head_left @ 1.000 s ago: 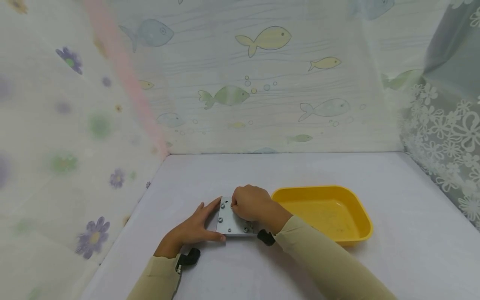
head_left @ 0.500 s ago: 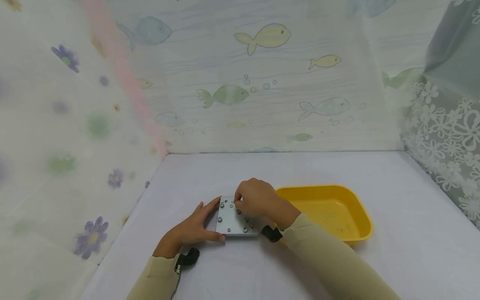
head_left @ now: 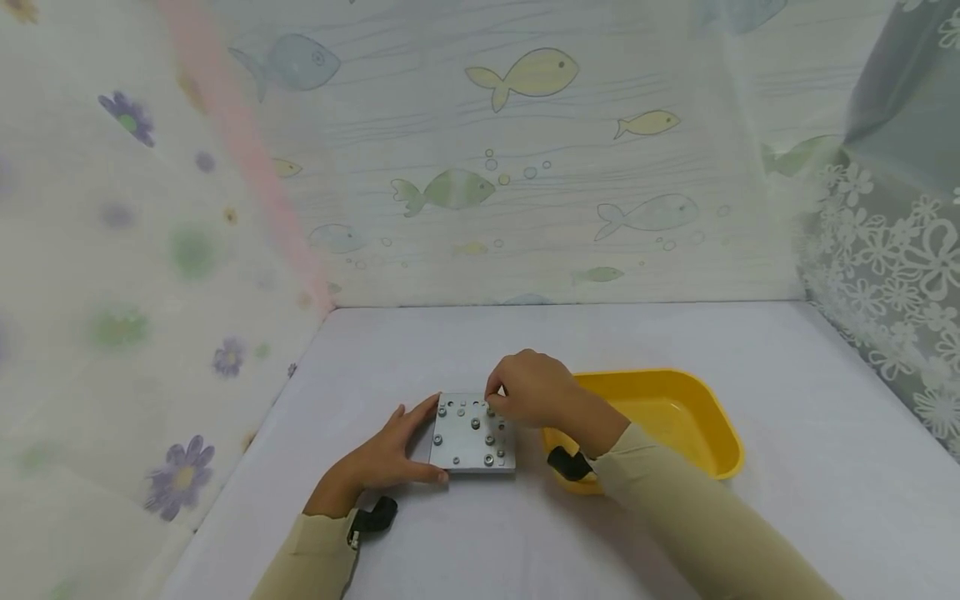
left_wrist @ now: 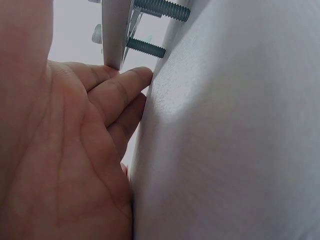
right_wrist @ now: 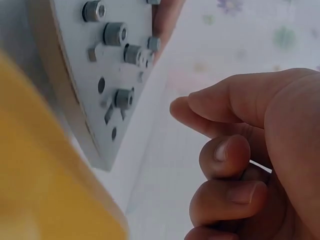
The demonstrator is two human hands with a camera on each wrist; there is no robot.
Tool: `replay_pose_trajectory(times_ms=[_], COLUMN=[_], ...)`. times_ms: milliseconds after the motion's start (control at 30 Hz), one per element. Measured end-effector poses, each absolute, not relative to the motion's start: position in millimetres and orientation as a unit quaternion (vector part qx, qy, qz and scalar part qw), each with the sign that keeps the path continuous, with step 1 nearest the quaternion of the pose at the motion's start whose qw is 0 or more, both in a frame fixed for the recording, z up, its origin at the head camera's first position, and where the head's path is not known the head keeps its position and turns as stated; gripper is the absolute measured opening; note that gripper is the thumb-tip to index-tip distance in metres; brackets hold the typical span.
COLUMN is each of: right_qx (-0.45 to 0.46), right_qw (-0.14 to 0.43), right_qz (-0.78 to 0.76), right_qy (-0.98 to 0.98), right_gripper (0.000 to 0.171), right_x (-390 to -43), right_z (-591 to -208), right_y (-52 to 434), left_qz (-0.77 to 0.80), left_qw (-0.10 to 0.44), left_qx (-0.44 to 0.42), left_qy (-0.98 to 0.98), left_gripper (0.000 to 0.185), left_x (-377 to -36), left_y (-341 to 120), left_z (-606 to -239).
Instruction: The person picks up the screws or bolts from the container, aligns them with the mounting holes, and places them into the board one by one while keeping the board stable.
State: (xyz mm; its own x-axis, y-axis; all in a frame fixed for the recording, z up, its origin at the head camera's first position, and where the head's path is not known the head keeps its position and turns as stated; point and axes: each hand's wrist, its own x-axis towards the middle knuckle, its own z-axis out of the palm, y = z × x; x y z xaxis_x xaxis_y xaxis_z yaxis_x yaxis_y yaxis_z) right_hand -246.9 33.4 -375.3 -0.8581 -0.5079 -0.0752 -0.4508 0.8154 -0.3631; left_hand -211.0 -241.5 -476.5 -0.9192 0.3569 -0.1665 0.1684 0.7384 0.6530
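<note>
Under right hand (head_left: pixel 528 390), possibly a screw.

Plate (head_left: pixel 471 433) matt grey metal; bolts (left_wrist: pixel 145 48) threaded steel; tray (head_left: pixel 675 417) glossy yellow plastic; table (head_left: pixel 675 533) matt cloth.

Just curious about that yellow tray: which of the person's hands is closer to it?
The right. The right hand hovers over the metal plate's far right corner, right beside the yellow tray. The left hand rests against the plate's left edge, on the side away from the tray.
</note>
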Motion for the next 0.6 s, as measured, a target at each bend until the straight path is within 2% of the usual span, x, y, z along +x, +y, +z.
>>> replay_pose_trajectory(times_ms=[233,600], right_qx=[-0.251,-0.251], right_qw=[0.07,0.079], right_qz=[-0.186,-0.214], right_qy=[0.947,0.941], right_gripper=[0.02,0.018], right_x=[-250.1,-251.8], right_z=[-372.3,-369.4], right_y=[55.2,81.8], left_qz=[0.331,0.328], left_qw=[0.137,0.137], left_qx=[0.141,0.136], left_qy=[0.923,0.925], left_gripper=[0.125,0.125], left_x=[-211.1,-210.5], left_y=[-241.3,-242.4], left_z=[-478.7,-478.2])
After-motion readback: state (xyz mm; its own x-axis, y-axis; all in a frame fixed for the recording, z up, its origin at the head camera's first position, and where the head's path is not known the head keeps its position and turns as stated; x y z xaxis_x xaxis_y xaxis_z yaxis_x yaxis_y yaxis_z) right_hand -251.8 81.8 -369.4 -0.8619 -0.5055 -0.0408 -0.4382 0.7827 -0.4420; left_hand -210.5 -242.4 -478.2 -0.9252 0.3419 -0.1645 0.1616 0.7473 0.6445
